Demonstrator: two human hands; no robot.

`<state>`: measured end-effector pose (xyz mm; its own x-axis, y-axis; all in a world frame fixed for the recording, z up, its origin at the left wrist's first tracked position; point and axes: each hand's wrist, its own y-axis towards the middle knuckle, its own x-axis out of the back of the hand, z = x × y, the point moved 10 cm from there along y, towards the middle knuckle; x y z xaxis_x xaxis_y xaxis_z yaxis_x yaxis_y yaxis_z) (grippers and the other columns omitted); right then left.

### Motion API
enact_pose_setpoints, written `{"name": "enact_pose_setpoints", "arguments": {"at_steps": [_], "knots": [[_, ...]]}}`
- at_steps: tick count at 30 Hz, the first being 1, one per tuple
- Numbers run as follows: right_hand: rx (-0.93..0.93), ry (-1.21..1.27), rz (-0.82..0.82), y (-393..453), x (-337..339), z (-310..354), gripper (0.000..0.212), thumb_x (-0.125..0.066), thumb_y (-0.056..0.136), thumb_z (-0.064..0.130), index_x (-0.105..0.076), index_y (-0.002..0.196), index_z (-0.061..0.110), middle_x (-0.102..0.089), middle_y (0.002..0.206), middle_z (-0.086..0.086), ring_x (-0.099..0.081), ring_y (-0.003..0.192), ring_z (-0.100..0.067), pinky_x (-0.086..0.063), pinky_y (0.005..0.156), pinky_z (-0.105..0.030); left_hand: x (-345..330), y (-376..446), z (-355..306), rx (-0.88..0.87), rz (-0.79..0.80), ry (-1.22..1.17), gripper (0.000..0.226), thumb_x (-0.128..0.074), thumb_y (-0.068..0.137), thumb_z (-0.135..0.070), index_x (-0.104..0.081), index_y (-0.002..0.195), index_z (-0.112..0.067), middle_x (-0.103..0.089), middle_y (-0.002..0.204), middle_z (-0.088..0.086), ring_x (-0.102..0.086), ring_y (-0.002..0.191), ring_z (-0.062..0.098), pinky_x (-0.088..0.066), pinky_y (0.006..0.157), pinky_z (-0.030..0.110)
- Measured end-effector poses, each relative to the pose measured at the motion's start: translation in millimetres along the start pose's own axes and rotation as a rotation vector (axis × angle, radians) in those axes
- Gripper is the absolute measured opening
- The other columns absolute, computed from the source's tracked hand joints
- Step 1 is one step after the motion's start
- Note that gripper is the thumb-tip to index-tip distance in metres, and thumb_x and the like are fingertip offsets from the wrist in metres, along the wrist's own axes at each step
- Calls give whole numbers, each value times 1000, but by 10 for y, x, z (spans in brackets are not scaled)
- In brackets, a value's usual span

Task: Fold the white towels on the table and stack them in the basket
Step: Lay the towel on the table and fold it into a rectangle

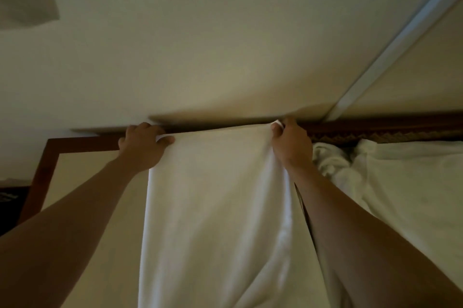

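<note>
A white towel hangs stretched in front of me, running from its top edge down past the bottom of the frame. My left hand grips its top left corner, thumb over the edge. My right hand pinches the top right corner, a bit of cloth sticking out above the fingers. Both arms reach forward and hold the towel up at the same height. More white towels lie crumpled on the table to the right. No basket is in view.
The table has a dark wooden rim and a pale top, seen at the left and behind the towel. A plain wall stands close behind it, with a pale vertical strip at the right.
</note>
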<state>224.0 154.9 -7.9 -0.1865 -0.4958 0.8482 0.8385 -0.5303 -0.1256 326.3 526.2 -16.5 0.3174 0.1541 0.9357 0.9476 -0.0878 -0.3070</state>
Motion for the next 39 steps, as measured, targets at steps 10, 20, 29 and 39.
{"name": "enact_pose_setpoints", "arguments": {"at_steps": [10,20,29,39], "knots": [[-69,85,119,-720,113,-226,48,-53,102,46,-44,133,12,-64,124,-16,-63,112,-40,-48,86,-41,-208,-1024,223,217,-224,-443,53,-54,100,-47,-42,142,-18,-62,121,17,-58,110,41,-47,91,51],[-10,29,41,-1026,106,-385,45,-44,106,46,-41,143,20,-68,122,-12,-66,106,-39,-49,80,-42,-254,-1308,275,259,-265,-443,48,-49,102,-52,-55,113,-5,-59,98,11,-49,84,26,-39,71,39],[-86,-67,22,-1440,239,-537,55,-41,105,53,-38,145,15,-67,124,-13,-66,110,-36,-48,81,-39,-393,-1752,441,298,-213,-526,44,-38,107,-47,-59,90,-11,-59,78,1,-53,80,29,-41,73,37],[123,-66,-57,-1618,89,-402,40,-48,106,39,-46,139,16,-73,104,-15,-70,86,-39,-51,64,-39,-382,-1828,580,215,-248,-427,41,-48,103,-49,-53,93,-9,-58,78,8,-51,76,31,-39,68,38]]}}
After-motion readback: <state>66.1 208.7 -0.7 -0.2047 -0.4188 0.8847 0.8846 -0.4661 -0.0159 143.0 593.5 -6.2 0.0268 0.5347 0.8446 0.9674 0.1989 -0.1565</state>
